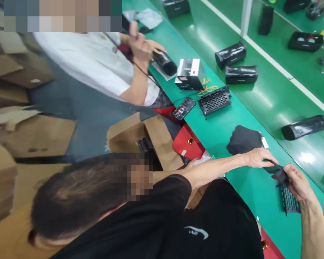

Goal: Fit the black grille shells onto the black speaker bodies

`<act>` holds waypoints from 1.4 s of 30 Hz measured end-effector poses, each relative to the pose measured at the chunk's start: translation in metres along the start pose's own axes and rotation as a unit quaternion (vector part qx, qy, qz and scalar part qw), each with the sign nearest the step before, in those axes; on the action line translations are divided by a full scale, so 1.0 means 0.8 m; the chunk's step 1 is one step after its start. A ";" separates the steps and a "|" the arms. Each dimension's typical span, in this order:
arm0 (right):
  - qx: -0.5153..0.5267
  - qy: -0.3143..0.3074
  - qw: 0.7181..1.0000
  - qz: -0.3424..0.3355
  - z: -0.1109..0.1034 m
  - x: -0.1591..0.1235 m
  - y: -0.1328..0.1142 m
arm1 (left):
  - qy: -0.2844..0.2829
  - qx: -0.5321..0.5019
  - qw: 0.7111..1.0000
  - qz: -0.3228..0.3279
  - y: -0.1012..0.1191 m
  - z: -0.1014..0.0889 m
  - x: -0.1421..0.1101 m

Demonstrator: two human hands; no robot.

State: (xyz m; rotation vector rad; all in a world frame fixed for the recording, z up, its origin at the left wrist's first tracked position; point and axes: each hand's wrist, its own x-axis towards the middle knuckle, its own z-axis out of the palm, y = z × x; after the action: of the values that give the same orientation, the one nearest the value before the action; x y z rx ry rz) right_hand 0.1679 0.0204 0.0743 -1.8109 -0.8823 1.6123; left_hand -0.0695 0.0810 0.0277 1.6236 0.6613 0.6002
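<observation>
Between my two hands is a thin, floppy black piece (279,174), blurred, its exact kind unclear. My left hand (259,158) reaches over the green bench and pinches the piece's left edge with its fingertips. On the other side, my right hand (298,181) grips it between thumb and curled fingers. Just below the piece, partly hidden by my right hand, a black perforated grille (290,201) lies on the bench. Left of my hands is a loose pile of thin black sheets (244,139), with a small white tag at its edge.
Another black grille (214,102), a phone (185,108) and a box (189,73) sit farther up the green bench (243,187). Black cylindrical housings (241,74) stand beyond it. A dark-haired person (78,198) leans close on my left by an open carton (162,140); another person (97,68) works beyond.
</observation>
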 end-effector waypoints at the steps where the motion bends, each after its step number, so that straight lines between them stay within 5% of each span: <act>1: 0.029 0.001 0.999 0.026 -0.005 -0.014 0.010 | -0.022 -0.027 0.999 -0.026 0.006 0.010 0.004; 5: 0.110 0.057 0.989 0.080 -0.029 -0.066 0.056 | -0.081 -0.089 0.984 -0.128 0.015 0.050 0.012; 11: 0.145 0.132 0.978 0.073 -0.069 -0.121 0.142 | -0.059 -0.059 0.974 -0.212 0.007 0.114 0.027; 16: 0.105 0.219 0.967 0.082 -0.084 -0.126 0.207 | -0.101 0.139 0.973 -0.157 -0.008 0.150 0.064; 21: -0.017 0.309 0.944 0.112 -0.087 -0.097 0.242 | -0.178 0.332 0.916 -0.134 -0.032 0.176 0.108; 27: -0.084 0.413 0.897 0.130 -0.075 -0.085 0.256 | -0.131 0.370 0.909 -0.138 -0.063 0.183 0.118; 35: -0.012 0.385 0.918 0.096 -0.098 -0.084 0.246 | -0.167 0.261 0.941 -0.137 -0.069 0.167 0.122; 39: 0.111 0.330 0.935 0.062 -0.100 -0.115 0.218 | -0.171 0.056 0.965 -0.189 -0.047 0.143 0.104; 42: 0.160 0.319 0.933 0.037 -0.093 -0.142 0.192 | -0.147 -0.113 0.955 -0.232 -0.023 0.128 0.083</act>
State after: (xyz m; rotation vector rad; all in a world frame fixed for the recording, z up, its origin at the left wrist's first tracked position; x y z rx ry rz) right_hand 0.2517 -0.1629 0.0368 -1.9523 -0.2402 1.0090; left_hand 0.0477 0.0595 -0.0041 1.2494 0.6924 0.0821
